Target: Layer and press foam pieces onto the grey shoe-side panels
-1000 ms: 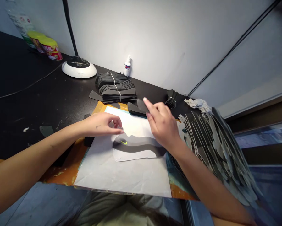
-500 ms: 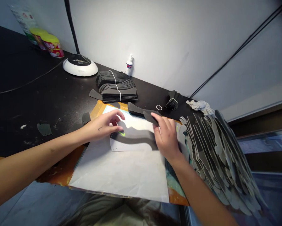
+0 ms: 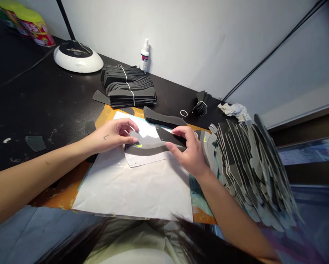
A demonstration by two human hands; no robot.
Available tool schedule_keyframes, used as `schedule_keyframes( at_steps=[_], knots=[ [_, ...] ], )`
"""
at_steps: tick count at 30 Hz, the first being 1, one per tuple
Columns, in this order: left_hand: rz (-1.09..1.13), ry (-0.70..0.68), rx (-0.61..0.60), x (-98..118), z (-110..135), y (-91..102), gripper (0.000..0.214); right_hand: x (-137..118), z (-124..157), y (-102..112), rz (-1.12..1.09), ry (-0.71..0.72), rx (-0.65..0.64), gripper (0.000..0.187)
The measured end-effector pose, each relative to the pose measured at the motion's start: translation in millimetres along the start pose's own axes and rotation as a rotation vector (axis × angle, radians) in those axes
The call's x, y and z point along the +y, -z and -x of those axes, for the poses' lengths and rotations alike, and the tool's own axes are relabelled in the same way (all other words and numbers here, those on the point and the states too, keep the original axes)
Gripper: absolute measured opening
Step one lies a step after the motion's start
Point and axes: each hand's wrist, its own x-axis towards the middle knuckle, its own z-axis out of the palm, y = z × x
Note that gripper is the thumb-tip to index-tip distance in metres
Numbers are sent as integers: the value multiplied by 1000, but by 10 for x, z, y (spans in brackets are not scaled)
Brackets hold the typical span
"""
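My right hand pinches a small black cut piece and holds it over a grey and white shoe panel with a yellow-green mark. My left hand presses its fingertips on the left end of that panel. The panel lies on a white sheet on an orange board. A loose pile of black pieces lies just beyond my right hand.
A long fanned stack of grey shoe panels fills the right side. Tied bundles of black pieces, a small white bottle, a white lamp base, a rubber band and a crumpled rag sit on the black table.
My right hand picked a black piece from the pile behind the sheet and brought it over the panel. My left hand stayed on the panel's left end. The camera tilted down.
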Motion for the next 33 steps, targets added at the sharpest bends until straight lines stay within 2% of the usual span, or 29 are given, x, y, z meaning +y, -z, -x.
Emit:
schedule_keyframes(
  at_steps=[4,11,16,19,24,27,33],
  knots=[
    [-8,-48,-3,-7,-2,-18,37,-53,14,-22,-55,10,-83,24],
    [-64,-83,-82,-84,37,-5,32,-179,20,-44,-134,133,-184,13],
    [-443,-311,-2,-71,109,-2,25,-256,61,-137,-202,195,-303,10],
    [-509,-435,13,4,110,20,23,-243,81,-197,-213,209,-313,14],
    [-398,-313,-194,123,111,41,29,-207,81,-230,-239,241,-288,18],
    [-395,-302,-272,112,118,28,26,-204,92,-233,-247,253,-290,19],
    [-327,-240,-299,37,109,22,23,-187,136,-259,-171,302,-323,15]
  ],
)
